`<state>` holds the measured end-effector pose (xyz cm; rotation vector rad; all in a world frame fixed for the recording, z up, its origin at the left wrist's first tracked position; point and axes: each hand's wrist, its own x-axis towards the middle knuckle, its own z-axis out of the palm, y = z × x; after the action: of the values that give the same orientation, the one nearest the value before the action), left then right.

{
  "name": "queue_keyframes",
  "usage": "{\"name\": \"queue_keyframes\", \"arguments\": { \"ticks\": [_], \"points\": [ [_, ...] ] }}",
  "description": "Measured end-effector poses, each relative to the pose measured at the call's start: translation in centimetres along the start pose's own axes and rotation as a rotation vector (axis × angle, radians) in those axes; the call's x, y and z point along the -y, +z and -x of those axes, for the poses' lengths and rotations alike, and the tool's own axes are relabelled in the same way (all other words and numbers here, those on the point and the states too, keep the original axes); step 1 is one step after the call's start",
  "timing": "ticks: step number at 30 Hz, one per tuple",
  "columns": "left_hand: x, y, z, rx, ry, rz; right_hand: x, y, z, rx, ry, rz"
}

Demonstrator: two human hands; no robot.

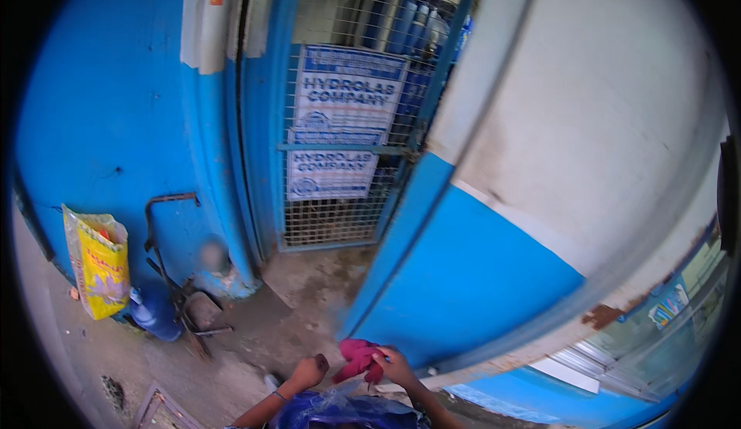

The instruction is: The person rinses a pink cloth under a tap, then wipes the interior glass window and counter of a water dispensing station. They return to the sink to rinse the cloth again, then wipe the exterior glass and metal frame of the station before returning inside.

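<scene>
My right hand (395,367) is closed on a dark pink cloth (358,359), which hangs in soft folds to its left. Finger-like strips show in the cloth, but I cannot tell whether it is a glove. Left of it and apart from the cloth, my left hand (310,370) is curled into a fist. Whatever that fist may hold is hidden. Below both hands, clear plastic (333,395) lies over something blue (309,412) in front of my body.
Ahead stands a blue-framed wire mesh door (332,220) with printed signs (347,93) and large bottles behind it. At left, a yellow sack (104,267), a blue water jug (154,313) and a hand truck (202,313) stand by the blue wall (100,120). A glass display case (656,336) is at right.
</scene>
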<state>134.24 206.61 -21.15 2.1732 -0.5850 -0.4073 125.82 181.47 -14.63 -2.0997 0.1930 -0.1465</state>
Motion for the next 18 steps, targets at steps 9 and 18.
{"name": "queue_keyframes", "arguments": {
  "ticks": [9,18],
  "points": [
    [17.2,-19.8,-3.6,-0.293,-0.389,0.023,8.7,12.1,-17.9,0.006,-0.103,-0.083],
    [19.1,-21.1,-14.7,-0.149,-0.482,0.384,7.6,15.0,-34.8,0.170,-0.001,-0.012]
  ]
}}
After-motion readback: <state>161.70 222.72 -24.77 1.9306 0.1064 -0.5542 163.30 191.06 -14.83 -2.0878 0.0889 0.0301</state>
